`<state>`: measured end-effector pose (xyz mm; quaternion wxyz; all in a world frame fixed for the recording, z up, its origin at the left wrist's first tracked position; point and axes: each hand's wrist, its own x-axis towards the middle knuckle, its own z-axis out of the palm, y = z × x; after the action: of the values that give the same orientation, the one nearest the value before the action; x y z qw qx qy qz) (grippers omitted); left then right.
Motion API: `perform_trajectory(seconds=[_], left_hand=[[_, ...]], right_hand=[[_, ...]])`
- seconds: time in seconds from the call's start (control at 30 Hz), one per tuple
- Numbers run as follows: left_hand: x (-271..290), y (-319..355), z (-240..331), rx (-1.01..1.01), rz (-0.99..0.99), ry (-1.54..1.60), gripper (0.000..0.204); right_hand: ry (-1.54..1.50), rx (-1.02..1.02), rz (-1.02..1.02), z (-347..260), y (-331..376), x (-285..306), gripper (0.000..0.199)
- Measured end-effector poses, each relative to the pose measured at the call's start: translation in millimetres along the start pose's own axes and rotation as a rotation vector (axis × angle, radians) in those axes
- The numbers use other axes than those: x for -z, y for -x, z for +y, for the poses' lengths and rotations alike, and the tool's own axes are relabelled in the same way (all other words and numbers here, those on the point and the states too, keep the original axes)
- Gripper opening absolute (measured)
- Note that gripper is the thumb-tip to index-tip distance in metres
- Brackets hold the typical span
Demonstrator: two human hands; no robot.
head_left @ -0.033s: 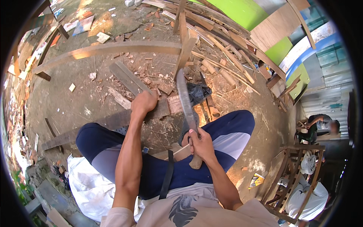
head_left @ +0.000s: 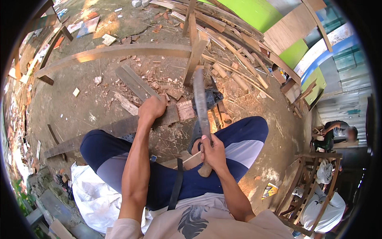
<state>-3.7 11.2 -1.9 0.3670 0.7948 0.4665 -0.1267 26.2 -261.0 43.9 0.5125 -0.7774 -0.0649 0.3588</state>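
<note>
My right hand [head_left: 213,152] is closed round the wooden handle of a machete [head_left: 202,99]. Its broad blade points away from me, raised over the ground beside the board's end, and looks slightly smeared. A long dark wooden board [head_left: 111,128] lies slantwise across in front of my legs. Its right end has a pale, freshly chopped face [head_left: 185,110], just left of the blade. My left hand [head_left: 152,108] is closed on the board near that end, its fingertips partly hidden. A grey grooved plank [head_left: 133,81] runs away from the same hand.
A wooden beam frame [head_left: 119,51] stands ahead. Wood chips and a black plastic bag [head_left: 209,98] lie near the board's end. Scrap timber [head_left: 238,44] is heaped at the far right. White sacking [head_left: 93,195] is at my left, and a person [head_left: 338,133] sits at far right.
The machete blade has swung slightly to the right, away from the pale board end, its tip rising a little. My left hand and the board stay in place.
</note>
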Motion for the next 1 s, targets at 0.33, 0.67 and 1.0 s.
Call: perform_trajectory(seconds=[0.33, 0.67, 1.0], left_hand=[[5, -2, 7, -0.019, -0.022, -0.003, 0.075], [3, -5, 5, -0.016, 0.01, 0.007, 0.076], [6, -3, 4, -0.022, -0.01, 0.002, 0.074]], right_hand=[[-0.038, 0.082, 0.051, 14, -6, -2, 0.03], [0.133, 0.012, -0.047, 12, -7, 5, 0.03], [0.057, -0.029, -0.058, 7, -9, 3, 0.031]])
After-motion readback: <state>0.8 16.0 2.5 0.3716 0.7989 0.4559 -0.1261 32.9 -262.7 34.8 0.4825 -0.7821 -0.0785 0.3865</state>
